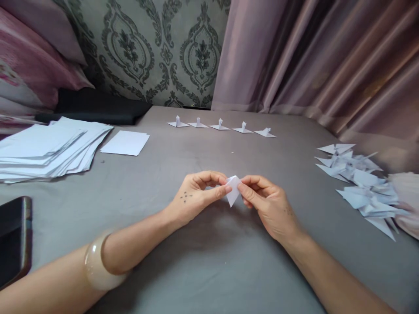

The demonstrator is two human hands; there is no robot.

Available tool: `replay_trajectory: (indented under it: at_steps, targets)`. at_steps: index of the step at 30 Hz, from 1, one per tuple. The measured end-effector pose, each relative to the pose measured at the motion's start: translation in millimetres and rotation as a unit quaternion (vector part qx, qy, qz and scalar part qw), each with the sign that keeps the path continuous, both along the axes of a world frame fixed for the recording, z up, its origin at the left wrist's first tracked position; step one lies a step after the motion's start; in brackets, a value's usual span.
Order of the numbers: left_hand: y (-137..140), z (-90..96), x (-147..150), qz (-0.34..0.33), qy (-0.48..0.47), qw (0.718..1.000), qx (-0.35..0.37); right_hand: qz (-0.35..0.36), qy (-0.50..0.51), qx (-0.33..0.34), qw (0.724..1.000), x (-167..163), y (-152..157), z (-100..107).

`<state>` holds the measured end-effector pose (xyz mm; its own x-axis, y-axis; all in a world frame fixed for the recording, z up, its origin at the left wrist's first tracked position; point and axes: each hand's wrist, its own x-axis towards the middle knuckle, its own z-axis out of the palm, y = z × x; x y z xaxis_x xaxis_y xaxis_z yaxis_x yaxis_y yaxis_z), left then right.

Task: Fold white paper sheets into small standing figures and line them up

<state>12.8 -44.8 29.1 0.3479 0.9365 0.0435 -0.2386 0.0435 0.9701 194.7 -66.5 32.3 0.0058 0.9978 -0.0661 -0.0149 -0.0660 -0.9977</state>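
A small white folded paper (233, 192), shaped like a kite with its point downward, is held up above the grey cloth between both hands. My left hand (199, 192) pinches its left edge between thumb and fingers. On the opposite edge, my right hand (266, 200) grips the paper the same way, thumb toward me. The fingertips behind the paper are partly hidden. A pale bangle (98, 266) circles my left forearm.
Several folded paper figures (219, 125) stand in a row at the back. More lie heaped (363, 183) at the right. Leftward are a stack of white sheets (49, 148), small square papers (125, 143) and a phone (13, 240). Curtains (294, 56) hang behind.
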Motion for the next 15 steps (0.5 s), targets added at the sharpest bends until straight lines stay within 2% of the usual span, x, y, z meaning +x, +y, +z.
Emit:
replay_trajectory:
  at_steps: [6, 15]
  targets:
    - [0.0, 0.9, 1.9, 0.004, -0.027, 0.996, -0.082, 0.022, -0.026, 0.03, 0.999, -0.1, -0.8, 1.1]
    - [1.4, -4.4, 2.0, 0.019, -0.017, 0.995, -0.098, 0.007, -0.084, 0.024, 0.996, -4.7, -2.0, 5.1]
